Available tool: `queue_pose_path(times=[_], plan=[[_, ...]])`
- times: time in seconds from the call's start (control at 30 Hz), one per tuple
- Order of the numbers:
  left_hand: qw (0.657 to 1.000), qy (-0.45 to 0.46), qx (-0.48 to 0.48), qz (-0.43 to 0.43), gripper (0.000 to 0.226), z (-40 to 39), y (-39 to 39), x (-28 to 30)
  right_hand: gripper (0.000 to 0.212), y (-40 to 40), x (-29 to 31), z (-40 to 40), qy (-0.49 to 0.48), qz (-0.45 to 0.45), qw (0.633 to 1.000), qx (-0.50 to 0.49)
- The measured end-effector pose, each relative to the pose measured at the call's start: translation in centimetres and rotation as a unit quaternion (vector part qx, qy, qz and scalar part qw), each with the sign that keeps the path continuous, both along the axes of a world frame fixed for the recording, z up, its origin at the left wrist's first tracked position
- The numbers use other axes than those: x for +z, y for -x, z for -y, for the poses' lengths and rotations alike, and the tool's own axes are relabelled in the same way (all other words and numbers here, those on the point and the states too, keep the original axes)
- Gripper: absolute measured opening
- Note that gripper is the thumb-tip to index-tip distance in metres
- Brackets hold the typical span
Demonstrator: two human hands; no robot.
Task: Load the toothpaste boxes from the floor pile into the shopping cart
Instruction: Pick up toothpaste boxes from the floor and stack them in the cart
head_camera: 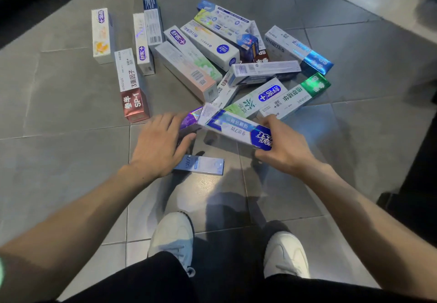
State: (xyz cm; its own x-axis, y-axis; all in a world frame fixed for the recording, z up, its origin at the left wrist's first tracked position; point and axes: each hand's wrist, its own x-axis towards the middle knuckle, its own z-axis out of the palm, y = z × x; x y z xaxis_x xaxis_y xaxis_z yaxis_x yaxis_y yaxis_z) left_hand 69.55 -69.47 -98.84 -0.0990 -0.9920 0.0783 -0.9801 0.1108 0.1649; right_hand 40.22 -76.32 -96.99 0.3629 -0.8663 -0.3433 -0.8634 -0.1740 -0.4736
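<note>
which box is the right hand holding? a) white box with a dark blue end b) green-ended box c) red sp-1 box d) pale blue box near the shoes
a: the right hand has its grip on the white box with a dark blue end, lifted at the near edge of the pile.

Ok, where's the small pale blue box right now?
In the head view, the small pale blue box lies flat on the floor tiles, apart from the pile, below the left hand.
</note>
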Motion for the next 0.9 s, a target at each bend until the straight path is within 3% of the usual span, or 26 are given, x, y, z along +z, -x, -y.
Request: queue_pose_path(times=[0.13,0.23,0.43,0.6,0.67,0.77,0.9], plan=[[0.995,-0.074,-0.059,0.025,0.061,-1.2,0.7,-2.1,0.065,0.6,-0.9,-0.8,-0.017,0.079,0.990,-0.113],[0.976,-0.156,-0.117,0.092,0.069,-1.1,0.5,-3.7,0.050,0.6,-1.1,-1.1,-0.052,0.160,0.963,-0.212],[0.957,-0.243,-0.106,0.119,0.083,-0.2,0.7,-3.7,0.060,0.5,-1.5,-2.2,-0.115,0.230,0.921,-0.291],[0.950,-0.253,-0.119,0.137,0.060,-0.5,1.2,-3.9,0.066,0.0,-1.5,-2.8,-0.144,0.219,0.918,-0.298],[0.960,-0.245,-0.090,0.100,0.051,-0.6,1.4,-3.5,0.063,-0.4,-1.2,-2.9,-0.165,0.236,0.906,-0.310],[0.973,-0.219,0.007,-0.070,0.043,-0.4,1.9,-2.7,0.061,-0.9,-0.3,-2.6,-0.184,0.261,0.890,-0.324],[0.944,-0.120,0.133,-0.277,0.044,1.3,3.3,-0.5,0.064,-1.8,1.2,-1.8,-0.182,0.296,0.880,-0.323]])
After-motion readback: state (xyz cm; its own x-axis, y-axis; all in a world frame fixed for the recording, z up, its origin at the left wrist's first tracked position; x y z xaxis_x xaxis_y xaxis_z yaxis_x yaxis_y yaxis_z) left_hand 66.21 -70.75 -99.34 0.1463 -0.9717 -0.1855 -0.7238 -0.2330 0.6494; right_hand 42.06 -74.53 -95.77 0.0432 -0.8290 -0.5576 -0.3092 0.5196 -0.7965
